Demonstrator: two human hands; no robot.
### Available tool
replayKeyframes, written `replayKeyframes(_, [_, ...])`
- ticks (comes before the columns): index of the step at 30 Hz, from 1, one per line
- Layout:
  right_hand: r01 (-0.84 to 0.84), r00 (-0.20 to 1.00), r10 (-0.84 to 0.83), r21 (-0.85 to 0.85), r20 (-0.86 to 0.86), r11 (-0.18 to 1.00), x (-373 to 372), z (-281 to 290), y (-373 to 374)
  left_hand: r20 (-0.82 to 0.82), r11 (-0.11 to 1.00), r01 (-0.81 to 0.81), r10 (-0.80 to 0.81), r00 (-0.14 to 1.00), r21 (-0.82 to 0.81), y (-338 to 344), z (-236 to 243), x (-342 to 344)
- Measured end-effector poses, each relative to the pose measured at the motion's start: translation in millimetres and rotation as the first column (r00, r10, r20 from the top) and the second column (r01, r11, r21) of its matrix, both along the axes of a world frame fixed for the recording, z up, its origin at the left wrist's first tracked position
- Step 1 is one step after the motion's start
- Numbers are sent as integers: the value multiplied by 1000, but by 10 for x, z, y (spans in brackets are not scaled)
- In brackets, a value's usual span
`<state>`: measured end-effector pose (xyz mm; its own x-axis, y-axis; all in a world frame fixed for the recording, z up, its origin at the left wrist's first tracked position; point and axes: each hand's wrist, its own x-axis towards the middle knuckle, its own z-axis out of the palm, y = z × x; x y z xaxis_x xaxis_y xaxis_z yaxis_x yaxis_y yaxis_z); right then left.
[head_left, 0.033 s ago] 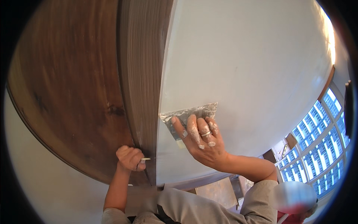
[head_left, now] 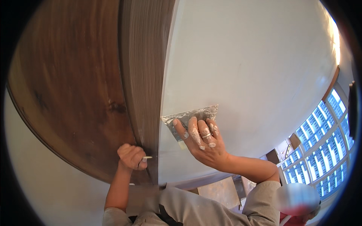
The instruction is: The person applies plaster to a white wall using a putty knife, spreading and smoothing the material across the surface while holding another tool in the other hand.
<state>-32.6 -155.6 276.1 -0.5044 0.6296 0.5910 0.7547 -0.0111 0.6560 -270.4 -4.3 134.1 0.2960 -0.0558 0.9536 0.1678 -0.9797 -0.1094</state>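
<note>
My right hand [head_left: 206, 145], smeared with white putty and wearing a ring, is closed on a wide putty knife [head_left: 205, 112]. The metal blade is streaked with white, and its left corner meets the edge where the white wall [head_left: 233, 64] joins the brown wood-grain trim [head_left: 145, 75]. Below the fingers a bit of pale handle shows. My left hand [head_left: 132, 156] is a fist in front of the dark wood door panel [head_left: 75, 90]. From it pokes a thin pale stick [head_left: 149, 157]; the rest is hidden in the fingers.
Big gridded windows [head_left: 324, 147] stand at the right. Behind my body lie brown boards [head_left: 218, 193] low in the picture. Another person [head_left: 298, 205] in red shows at the lower right, partly blurred. Bright light [head_left: 333, 34] glows along the wall's far right edge.
The putty knife and my right hand have shifted very slightly left. My left hand with the pale stick has risen a little.
</note>
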Motion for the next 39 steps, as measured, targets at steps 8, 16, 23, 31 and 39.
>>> replayKeyframes(8, [-42, 997, 29, -213, -66, 976, 134, -711, -127, -89, 980, 162, -173, 981, -116, 65, 358, -71])
replayKeyframes(16, [-404, 470, 230, 24, -852, 914, 270, -297, -572, 445, 264, 467, -142, 884, -844, -589, 432, 194])
replayKeyframes(23, [-600, 82, 426, 297, -901, 743, -168, -780, -841, 700, -555, 549, -85, 709, -624, -1235, 608, 655])
replayKeyframes(31, [-208, 646, -60, -251, -761, 946, 255, -660, -1162, 676, -589, 532, -32, 737, -608, -1294, 924, 444])
replayKeyframes(39, [-437, 782, 188, -307, -594, 846, 167, 337, -1232, 396, -321, 294, -322, 860, -900, -1188, 1186, 403])
